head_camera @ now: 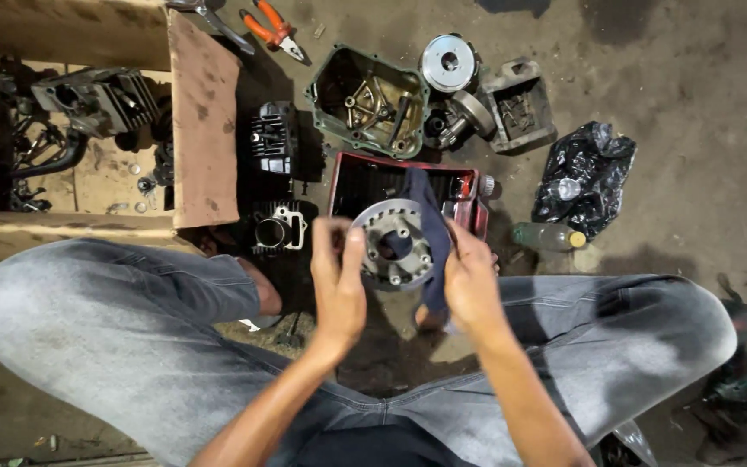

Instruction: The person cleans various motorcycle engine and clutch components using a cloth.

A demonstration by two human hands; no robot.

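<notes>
The round metal clutch part [395,245] sits up between the knees over the red tray [469,186], left hand [336,281] gripping its rim, right hand [470,278] clenching the dark rag [428,227] against it — best wiped with the rim pinned steady.
</notes>
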